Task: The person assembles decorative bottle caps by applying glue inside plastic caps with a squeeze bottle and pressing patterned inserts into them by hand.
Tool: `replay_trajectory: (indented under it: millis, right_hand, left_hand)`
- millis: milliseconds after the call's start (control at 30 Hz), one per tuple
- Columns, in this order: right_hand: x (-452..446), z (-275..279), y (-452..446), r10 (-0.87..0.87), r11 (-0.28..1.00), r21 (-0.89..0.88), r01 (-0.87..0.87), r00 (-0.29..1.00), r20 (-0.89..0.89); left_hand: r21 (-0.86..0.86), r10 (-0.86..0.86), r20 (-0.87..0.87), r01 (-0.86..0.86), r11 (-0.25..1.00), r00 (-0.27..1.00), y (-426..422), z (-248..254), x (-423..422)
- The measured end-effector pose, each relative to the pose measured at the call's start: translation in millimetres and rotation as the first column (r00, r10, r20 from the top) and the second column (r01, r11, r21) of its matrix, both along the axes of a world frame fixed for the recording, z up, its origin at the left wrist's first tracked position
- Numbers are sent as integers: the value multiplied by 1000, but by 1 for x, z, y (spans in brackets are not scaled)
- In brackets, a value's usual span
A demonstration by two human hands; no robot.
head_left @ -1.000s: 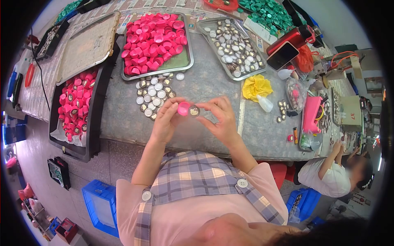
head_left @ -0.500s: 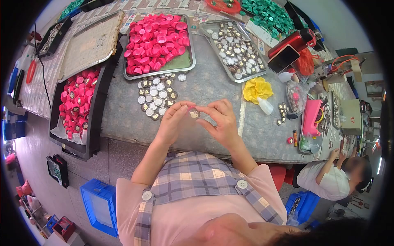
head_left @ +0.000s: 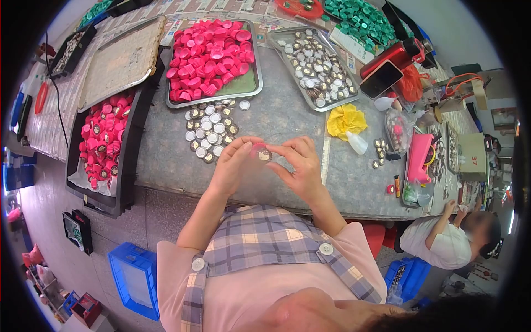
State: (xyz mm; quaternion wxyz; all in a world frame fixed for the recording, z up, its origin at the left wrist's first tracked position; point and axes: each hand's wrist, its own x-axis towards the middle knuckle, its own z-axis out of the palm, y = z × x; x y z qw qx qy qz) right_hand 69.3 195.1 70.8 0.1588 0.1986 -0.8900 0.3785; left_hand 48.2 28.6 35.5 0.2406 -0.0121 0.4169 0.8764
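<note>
Over the near part of the table, my left hand (head_left: 234, 161) pinches a pink fluted cap (head_left: 256, 148) between thumb and fingers. A round disc with a small picture (head_left: 264, 156) sits at the cap's face, tilted toward me. My right hand (head_left: 299, 164) has its index finger and thumb on the right side of the same cap and disc. Just beyond my left hand lies a loose group of round discs (head_left: 213, 126), some white side up, others picture side up. Behind them a metal tray (head_left: 258, 83) holds a heap of pink caps (head_left: 213, 58).
A second metal tray (head_left: 323, 108) of discs stands at the back right, near a yellow cloth (head_left: 347, 121), a white squeeze bottle (head_left: 357, 143) and a phone (head_left: 381, 79). A black crate (head_left: 128, 166) of filled pink caps is at left. Another person (head_left: 437, 243) sits at right.
The pink cap and disc have turned slightly between my fingers, with more of the pink side showing now. Both hands stay in nearly the same place.
</note>
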Motion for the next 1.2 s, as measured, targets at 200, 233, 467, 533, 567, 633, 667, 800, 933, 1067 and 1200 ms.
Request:
replay_trajectory:
  millis: [200, 233, 467, 533, 567, 633, 667, 800, 933, 1067, 1200]
  right_hand:
    - [-1, 0, -3, -33, 999, -9, 33, 999, 4]
    - [-1, -1, -3, -42, 999, 3, 42, 999, -21]
    - [-2, -1, -3, -51, 993, 97, 64, 990, -131]
    - [-3, -2, -4, -53, 992, 109, 71, 986, -157]
    - [-3, -2, -4, -54, 990, 120, 77, 982, -182]
    - [-3, -2, -4, -55, 989, 124, 80, 980, -193]
    - [-4, -1, -3, -55, 988, 127, 83, 977, -204]
    - [-5, -4, -2, -60, 989, 122, 85, 978, -199]
    - [-4, -5, 1, -67, 990, 112, 88, 982, -175]
    - [-6, -11, -6, -74, 923, -349, 163, 964, 255]
    - [-9, -26, -3, 125, 874, -480, 71, 923, 364]
  left_hand:
    - [-31, -3, -26, 2, 1000, 1000, 1, -1, 1]
    - [-31, -3, -27, 2, 1000, 1000, 2, 0, 1]
    - [-75, 17, -53, -21, 997, 998, 4, 1, 1]
    - [-86, 12, -70, -18, 996, 997, 4, -1, 2]
    - [-112, 9, -90, -19, 994, 996, 5, -3, 2]
    - [-138, 4, -109, -19, 990, 994, 5, -2, 2]
    - [-166, 9, -119, -29, 986, 993, 7, 0, 2]
    - [-200, 2, -122, -27, 980, 993, 7, 4, 3]
    - [-208, -35, -174, -2, 978, 984, 6, -1, 3]
    - [-202, -68, -150, 37, 979, 986, 6, 3, 2]
    - [-182, -73, -92, 55, 982, 993, 9, -1, 1]
